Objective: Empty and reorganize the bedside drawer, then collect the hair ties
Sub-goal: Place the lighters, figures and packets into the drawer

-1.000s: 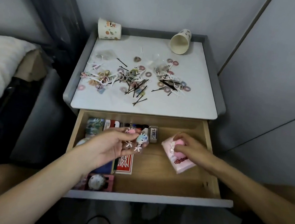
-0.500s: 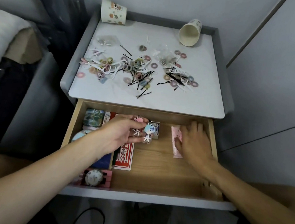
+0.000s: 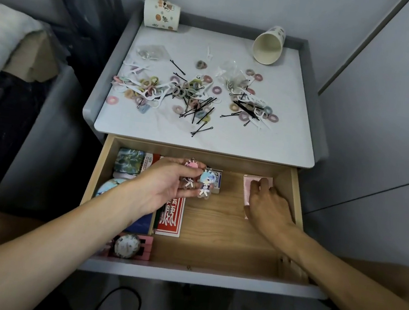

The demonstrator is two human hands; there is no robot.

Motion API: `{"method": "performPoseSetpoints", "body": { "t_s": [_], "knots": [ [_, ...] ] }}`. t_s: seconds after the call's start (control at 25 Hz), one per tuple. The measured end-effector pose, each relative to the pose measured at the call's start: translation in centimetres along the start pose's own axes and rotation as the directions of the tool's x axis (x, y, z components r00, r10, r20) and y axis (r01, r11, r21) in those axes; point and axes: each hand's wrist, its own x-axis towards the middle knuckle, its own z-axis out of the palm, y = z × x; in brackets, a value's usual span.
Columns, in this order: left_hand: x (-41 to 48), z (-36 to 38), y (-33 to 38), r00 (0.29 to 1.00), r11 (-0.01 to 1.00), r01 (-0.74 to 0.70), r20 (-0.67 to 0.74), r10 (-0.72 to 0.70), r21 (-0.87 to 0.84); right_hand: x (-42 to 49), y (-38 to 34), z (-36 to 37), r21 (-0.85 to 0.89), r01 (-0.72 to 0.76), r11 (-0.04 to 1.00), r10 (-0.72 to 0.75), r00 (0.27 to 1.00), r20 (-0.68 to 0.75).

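Observation:
The wooden drawer (image 3: pixel 217 235) of the bedside stand is pulled out. My left hand (image 3: pixel 167 183) holds two small figure keychains (image 3: pixel 205 180), one pink-haired and one blue-haired, over the drawer's back middle. My right hand (image 3: pixel 269 205) lies flat on a pink tissue packet (image 3: pixel 251 185) against the drawer's right wall. Many pastel hair ties (image 3: pixel 190 89), black bobby pins (image 3: pixel 200 118) and white clips lie scattered on the white stand top (image 3: pixel 263 141).
In the drawer's left side are a green patterned tin (image 3: pixel 129 160), a red card box (image 3: pixel 171 217), a round badge (image 3: pixel 108 187) and a pink box with a round item (image 3: pixel 128 246). Two paper cups (image 3: pixel 161 11) (image 3: pixel 268 45) stand at the back. A bed lies left, a cabinet wall right.
My right hand moved the pink packet from the drawer's middle to its right wall and pressed it flat. My left hand stayed near the back with the keychains.

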Motion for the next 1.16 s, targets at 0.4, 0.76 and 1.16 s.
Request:
{"method": "performPoseSetpoints", "body": {
  "t_s": [0.4, 0.76, 1.16],
  "knots": [
    [-0.4, -0.2, -0.3, 1.0, 1.0, -0.006, -0.007, 0.006, -0.025, 0.6, 1.6, -0.4, 0.116, -0.023, 0.993, 0.028, 0.999, -0.037],
    [-0.5, -0.2, -0.5, 1.0, 1.0, 0.003, -0.015, -0.003, -0.006, 1.1, 2.3, -0.7, -0.27, -0.034, 0.962, -0.01, 0.987, -0.16],
    [-0.4, 0.0, -0.8, 0.998, 0.998, 0.028, -0.054, -0.031, -0.056, 0.7, 1.9, -1.8, -0.138, -0.001, 0.99, -0.016, 0.992, -0.128]
  ]
}}
